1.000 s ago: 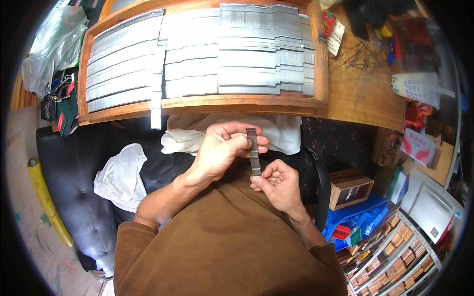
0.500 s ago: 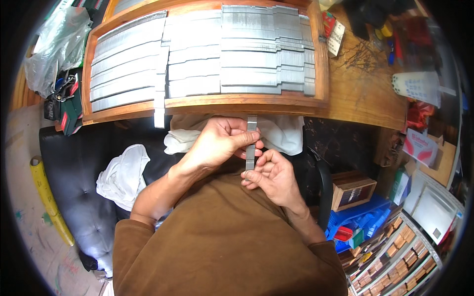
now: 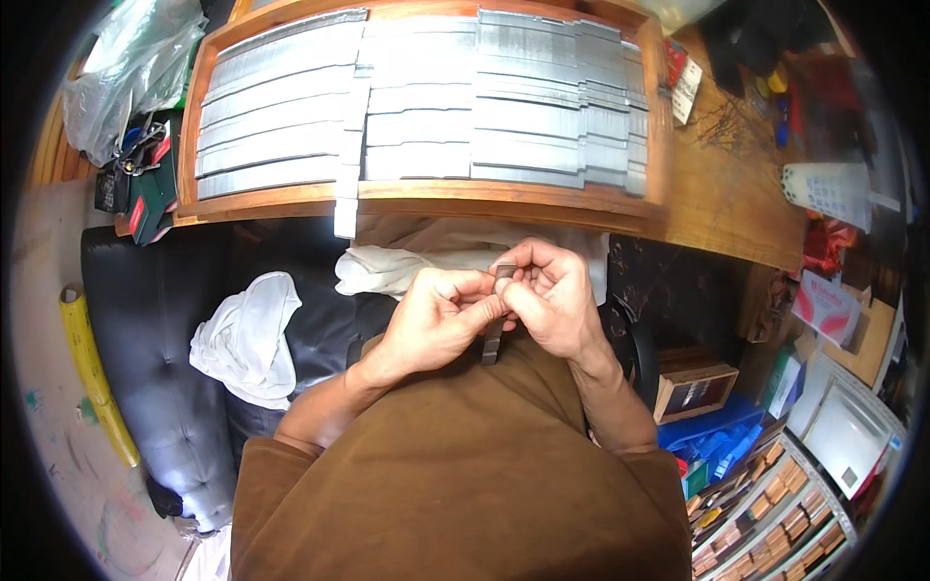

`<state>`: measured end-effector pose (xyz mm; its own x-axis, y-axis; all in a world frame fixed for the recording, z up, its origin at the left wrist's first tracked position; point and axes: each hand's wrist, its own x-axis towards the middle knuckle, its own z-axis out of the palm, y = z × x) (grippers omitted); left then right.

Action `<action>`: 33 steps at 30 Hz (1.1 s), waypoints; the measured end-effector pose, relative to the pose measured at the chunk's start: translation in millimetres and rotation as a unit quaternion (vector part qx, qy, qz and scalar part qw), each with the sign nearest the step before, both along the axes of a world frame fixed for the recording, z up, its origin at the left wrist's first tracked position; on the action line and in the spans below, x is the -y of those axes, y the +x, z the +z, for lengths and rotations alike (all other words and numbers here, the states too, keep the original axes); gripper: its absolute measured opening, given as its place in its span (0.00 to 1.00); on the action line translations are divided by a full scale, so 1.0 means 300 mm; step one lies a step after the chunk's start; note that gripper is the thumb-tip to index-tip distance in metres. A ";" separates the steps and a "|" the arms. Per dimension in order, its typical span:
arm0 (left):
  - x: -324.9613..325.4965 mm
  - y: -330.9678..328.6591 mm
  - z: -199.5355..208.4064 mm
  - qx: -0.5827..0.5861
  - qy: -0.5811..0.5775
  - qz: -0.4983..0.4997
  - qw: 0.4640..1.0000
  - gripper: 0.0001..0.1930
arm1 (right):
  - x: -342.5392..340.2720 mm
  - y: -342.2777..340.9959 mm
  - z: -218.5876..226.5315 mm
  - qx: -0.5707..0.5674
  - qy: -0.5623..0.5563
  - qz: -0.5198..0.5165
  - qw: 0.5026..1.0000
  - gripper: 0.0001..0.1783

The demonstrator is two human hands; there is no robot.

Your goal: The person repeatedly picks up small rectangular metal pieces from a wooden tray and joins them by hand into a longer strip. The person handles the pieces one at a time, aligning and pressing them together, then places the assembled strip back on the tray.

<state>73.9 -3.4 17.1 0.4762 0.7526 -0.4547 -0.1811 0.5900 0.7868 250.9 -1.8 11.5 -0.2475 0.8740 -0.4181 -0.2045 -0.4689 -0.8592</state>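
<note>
A narrow, segmented grey metal strip [image 3: 492, 344] is held upright in front of my brown shirt, between both hands. My left hand [image 3: 436, 320] pinches it around the middle, thumb pressed close to the other thumb. My right hand [image 3: 554, 302] grips its upper part with thumb and curled fingers, and the short top end shows between them. Its lower end hangs free below the hands. Fingers cover much of the middle. Beyond them, a wooden tray [image 3: 426, 197] holds rows of silver metal strips [image 3: 417, 126]. One silver strip [image 3: 346, 203] lies lengthwise over its front rim.
White cloth [image 3: 387, 269] lies under the tray's front edge, and another white cloth [image 3: 250, 339] rests on a black padded seat [image 3: 155, 358] at left. At right are a wooden tabletop [image 3: 731, 208], a plastic cup [image 3: 823, 189], a small wooden box [image 3: 693, 387] and a rack of wooden pieces [image 3: 775, 518].
My right hand has moved from the strip's lower end up to its upper part. My left hand has come down and nearer to me with the strip. The view has shifted slightly.
</note>
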 end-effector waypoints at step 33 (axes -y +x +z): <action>-0.083 -0.091 0.091 0.005 -0.099 -0.044 0.994 0.09 | -0.042 -0.040 0.027 -0.107 -0.063 -0.002 0.992 0.10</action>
<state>46.6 21.6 44.4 0.5414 0.6044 -0.5845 -0.1291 0.7467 0.6525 238.9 10.9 19.6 -0.3384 0.8196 -0.4624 -0.3776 -0.5683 -0.7311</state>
